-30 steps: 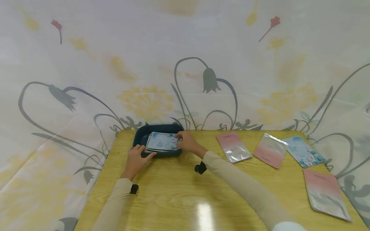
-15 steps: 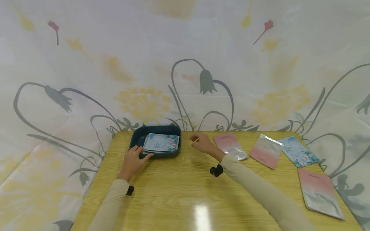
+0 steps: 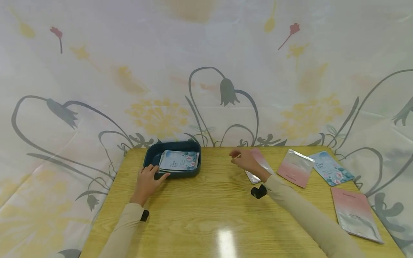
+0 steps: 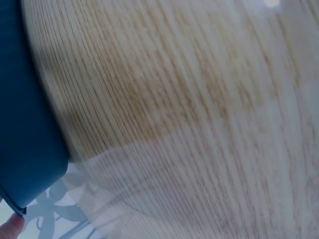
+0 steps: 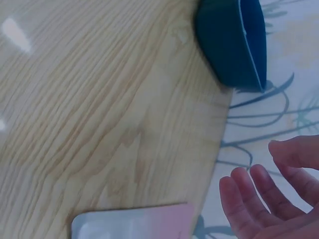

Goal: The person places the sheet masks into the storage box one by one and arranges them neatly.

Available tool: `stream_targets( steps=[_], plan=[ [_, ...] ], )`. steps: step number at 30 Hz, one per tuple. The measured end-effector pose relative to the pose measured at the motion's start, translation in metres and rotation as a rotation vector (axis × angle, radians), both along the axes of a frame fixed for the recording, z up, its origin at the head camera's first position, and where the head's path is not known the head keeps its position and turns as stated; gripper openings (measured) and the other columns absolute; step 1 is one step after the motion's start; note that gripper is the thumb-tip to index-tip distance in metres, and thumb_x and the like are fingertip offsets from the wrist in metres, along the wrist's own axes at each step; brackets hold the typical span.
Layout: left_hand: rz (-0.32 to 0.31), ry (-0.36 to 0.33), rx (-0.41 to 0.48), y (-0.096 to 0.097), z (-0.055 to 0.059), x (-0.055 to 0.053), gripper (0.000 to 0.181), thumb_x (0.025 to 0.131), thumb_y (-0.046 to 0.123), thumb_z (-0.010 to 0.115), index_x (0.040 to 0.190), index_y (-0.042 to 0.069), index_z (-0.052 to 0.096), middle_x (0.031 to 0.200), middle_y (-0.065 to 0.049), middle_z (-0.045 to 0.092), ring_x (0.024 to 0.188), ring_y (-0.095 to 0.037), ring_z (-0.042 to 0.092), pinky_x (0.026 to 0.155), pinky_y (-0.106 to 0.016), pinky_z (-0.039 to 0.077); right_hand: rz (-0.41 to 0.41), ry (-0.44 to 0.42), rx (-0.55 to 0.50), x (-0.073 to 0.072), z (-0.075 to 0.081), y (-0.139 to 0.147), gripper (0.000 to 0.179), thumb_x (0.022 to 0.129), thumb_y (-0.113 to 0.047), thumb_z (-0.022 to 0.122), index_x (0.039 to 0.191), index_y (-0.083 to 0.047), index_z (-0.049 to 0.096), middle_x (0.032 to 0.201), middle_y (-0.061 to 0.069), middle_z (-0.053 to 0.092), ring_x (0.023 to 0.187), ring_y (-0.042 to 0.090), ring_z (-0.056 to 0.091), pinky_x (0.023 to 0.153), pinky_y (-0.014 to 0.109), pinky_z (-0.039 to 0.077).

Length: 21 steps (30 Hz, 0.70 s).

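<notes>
A dark blue plastic basket [image 3: 184,175] at the back left of the table holds a stack of blue floral sachets [image 3: 179,160]. My left hand [image 3: 145,182] holds its near left corner, thumb along the front rim. The left wrist view shows a fingertip [image 4: 12,226] at the basket's rim. My right hand [image 3: 246,161] is in the air right of the basket with loosely bent fingers and nothing in them. Partly behind it lies a pink and silver foil sachet [image 3: 254,178], also seen in the right wrist view below the fingers.
Farther right on the wooden table [image 3: 206,211] lie a second pink-silver sachet [image 3: 295,168], a blue floral sachet [image 3: 332,168] and a third pink-silver sachet [image 3: 356,215] near the right edge. A flower-patterned cloth [image 3: 206,43] hangs behind the table.
My right hand has let go of the top blue floral sachet, leaving it on the stack, and moved right towards the nearest pink-silver sachet. My left hand has stayed at the basket's corner.
</notes>
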<state>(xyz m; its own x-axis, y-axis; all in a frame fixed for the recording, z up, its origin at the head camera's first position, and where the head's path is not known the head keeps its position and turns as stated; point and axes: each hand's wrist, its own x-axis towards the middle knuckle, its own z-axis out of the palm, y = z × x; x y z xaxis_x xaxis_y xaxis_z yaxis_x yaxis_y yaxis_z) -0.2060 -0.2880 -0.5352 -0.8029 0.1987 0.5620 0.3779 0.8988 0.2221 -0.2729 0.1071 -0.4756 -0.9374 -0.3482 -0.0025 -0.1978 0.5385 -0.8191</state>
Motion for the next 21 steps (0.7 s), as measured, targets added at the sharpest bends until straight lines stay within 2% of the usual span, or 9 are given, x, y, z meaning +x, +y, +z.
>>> stream_targets(
  steps=[5,11,16,21],
  plan=[
    [0.008,-0.027,0.010,-0.001,0.000,0.000,0.041,0.071,0.031,0.083,0.076,0.009,0.048,0.073,-0.004,0.041,0.063,-0.027,0.044,0.076,-0.053,0.036,-0.013,0.018,0.009,0.004,-0.004,0.017,0.029,0.088,-0.002,0.059,0.116,0.007,0.059,0.109,0.024,0.060,0.096,0.033,0.059,0.075,0.040,0.051],
    [0.012,-0.074,0.027,0.001,0.003,0.001,0.041,0.073,0.032,0.081,0.076,0.010,0.046,0.073,-0.004,0.040,0.063,-0.025,0.040,0.075,-0.050,0.034,-0.059,0.049,-0.005,0.008,-0.006,0.033,0.026,0.086,0.002,0.062,0.111,0.009,0.062,0.103,0.026,0.061,0.091,0.035,0.061,0.066,0.037,0.052],
    [0.003,-0.061,0.062,0.002,0.001,0.001,0.042,0.072,0.029,0.082,0.077,0.009,0.046,0.074,-0.005,0.041,0.064,-0.025,0.038,0.072,-0.045,0.028,-0.099,0.059,0.029,0.007,-0.010,0.048,0.027,0.086,0.001,0.063,0.111,0.008,0.061,0.105,0.024,0.061,0.095,0.036,0.059,0.077,0.043,0.051],
    [-0.008,-0.043,0.078,0.001,-0.002,0.000,0.043,0.072,0.027,0.083,0.078,0.008,0.045,0.076,-0.006,0.041,0.066,-0.026,0.039,0.072,-0.047,0.027,-0.152,0.050,0.055,0.007,-0.015,0.063,0.029,0.086,0.000,0.063,0.113,0.009,0.060,0.108,0.025,0.061,0.098,0.038,0.059,0.079,0.044,0.050]
  ],
)
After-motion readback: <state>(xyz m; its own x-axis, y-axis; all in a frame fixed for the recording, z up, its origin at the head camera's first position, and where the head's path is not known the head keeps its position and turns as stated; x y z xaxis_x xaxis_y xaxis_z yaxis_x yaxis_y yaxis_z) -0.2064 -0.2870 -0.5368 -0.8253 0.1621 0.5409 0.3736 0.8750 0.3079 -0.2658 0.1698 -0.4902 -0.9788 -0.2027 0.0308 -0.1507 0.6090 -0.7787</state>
